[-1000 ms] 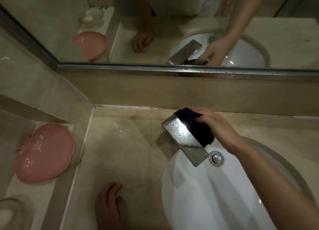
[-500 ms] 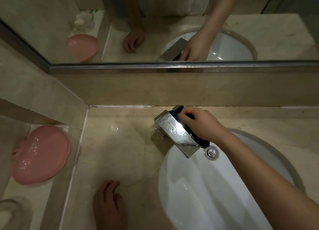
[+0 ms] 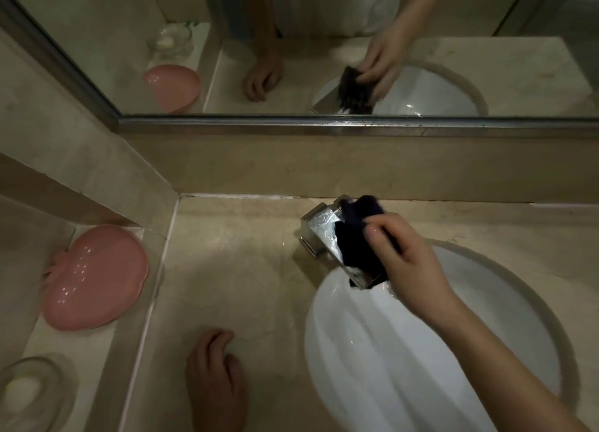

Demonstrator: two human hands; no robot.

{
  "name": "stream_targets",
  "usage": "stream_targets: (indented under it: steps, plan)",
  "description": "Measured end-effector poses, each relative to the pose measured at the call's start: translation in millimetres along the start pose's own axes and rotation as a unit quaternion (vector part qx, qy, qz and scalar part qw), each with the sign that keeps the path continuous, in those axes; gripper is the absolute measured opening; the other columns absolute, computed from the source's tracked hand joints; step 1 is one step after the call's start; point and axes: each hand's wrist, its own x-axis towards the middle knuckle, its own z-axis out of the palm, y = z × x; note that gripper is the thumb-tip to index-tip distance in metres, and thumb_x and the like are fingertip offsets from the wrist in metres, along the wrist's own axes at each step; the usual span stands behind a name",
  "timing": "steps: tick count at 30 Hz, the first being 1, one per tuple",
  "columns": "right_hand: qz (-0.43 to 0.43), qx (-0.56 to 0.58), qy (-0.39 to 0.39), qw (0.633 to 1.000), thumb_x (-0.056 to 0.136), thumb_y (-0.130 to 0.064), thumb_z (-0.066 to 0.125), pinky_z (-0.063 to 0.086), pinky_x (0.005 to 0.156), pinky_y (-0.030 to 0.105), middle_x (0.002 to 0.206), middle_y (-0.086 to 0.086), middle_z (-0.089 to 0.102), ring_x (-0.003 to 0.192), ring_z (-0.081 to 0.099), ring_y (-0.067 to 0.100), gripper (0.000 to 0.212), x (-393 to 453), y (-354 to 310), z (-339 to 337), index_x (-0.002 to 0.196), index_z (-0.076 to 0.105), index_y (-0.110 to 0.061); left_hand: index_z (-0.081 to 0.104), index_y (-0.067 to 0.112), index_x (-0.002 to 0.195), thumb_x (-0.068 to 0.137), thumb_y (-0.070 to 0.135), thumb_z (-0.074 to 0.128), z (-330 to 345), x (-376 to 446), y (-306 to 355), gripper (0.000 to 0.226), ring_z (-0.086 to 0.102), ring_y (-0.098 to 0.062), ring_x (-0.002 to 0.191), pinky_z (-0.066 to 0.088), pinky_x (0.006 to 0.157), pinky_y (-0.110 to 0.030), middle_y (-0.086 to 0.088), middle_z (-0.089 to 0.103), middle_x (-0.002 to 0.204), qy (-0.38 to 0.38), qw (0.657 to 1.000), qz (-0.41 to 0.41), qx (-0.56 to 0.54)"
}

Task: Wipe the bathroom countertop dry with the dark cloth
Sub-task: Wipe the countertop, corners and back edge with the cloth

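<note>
My right hand (image 3: 405, 263) grips the dark cloth (image 3: 356, 237) and holds it draped over the top of the square chrome faucet (image 3: 319, 225) at the back of the white sink (image 3: 437, 350). The cloth covers most of the spout. Water drops glint on the beige marble countertop (image 3: 233, 269) left of the faucet. My left hand (image 3: 215, 379) rests on the countertop near its front edge, fingers loosely curled, holding nothing.
A pink dish (image 3: 94, 276) lies on a lower ledge at the left, with a clear glass soap dish (image 3: 29, 392) in front of it. A mirror (image 3: 324, 42) with a metal frame runs along the back wall above a marble upstand.
My right hand has slid the cloth from the faucet's back and right side over its top toward the spout. The left hand has stayed in place.
</note>
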Motion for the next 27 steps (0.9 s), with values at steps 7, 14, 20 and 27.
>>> stream_targets:
  steps: [7, 14, 20, 27]
  plan:
    - [-0.193, -0.405, -0.050, 0.892, 0.104, -0.039, 0.033, 0.046, 0.102, 0.040, 0.142, 0.005, 0.054, 0.132, 0.047, 0.028, 0.044, 34.8, 9.1, 50.1, 0.135, 0.061, -0.024, 0.072, 0.001, 0.104, 0.082, 0.021, 0.043, 0.3, -0.1, 1.2, 0.042, 0.053, -0.035, 0.100, 0.039, 0.089, -0.044, -0.023, 0.063, 0.112, 0.006, 1.000, 0.000, 0.000]
    - [-0.249, -0.452, -0.075, 0.853, 0.079, 0.000, 0.064, 0.038, 0.110, 0.034, 0.143, 0.004, 0.054, 0.138, 0.043, 0.026, 0.036, 6.7, 19.5, 56.5, 0.111, 0.072, -0.015, 0.071, 0.003, 0.106, 0.082, 0.020, 0.044, -1.8, -2.4, -0.1, 0.040, 0.053, -0.034, 0.102, 0.039, 0.091, -0.042, -0.019, 0.062, 0.113, 0.004, 1.000, 0.002, -0.004]
    - [-0.278, -0.382, -0.067, 0.879, 0.061, 0.022, 0.069, 0.041, 0.107, 0.034, 0.133, 0.005, 0.062, 0.132, 0.047, 0.025, 0.060, -35.8, 20.4, 63.0, 0.109, 0.075, -0.013, 0.069, 0.010, 0.108, 0.082, 0.019, 0.044, -9.6, -0.6, 8.6, 0.037, 0.053, -0.029, 0.106, 0.037, 0.094, -0.039, -0.011, 0.060, 0.117, -0.029, 0.999, -0.026, -0.028]
    - [-0.272, -0.271, -0.081, 0.920, 0.080, 0.007, 0.065, 0.051, 0.097, 0.040, 0.135, 0.005, 0.058, 0.130, 0.048, 0.026, 0.037, -4.8, 16.9, 132.8, 0.109, 0.070, -0.014, 0.067, 0.014, 0.112, 0.085, 0.020, 0.043, -14.6, -1.7, 8.7, 0.036, 0.052, -0.026, 0.111, 0.036, 0.097, -0.035, -0.005, 0.058, 0.122, -0.068, 0.995, -0.058, -0.040]
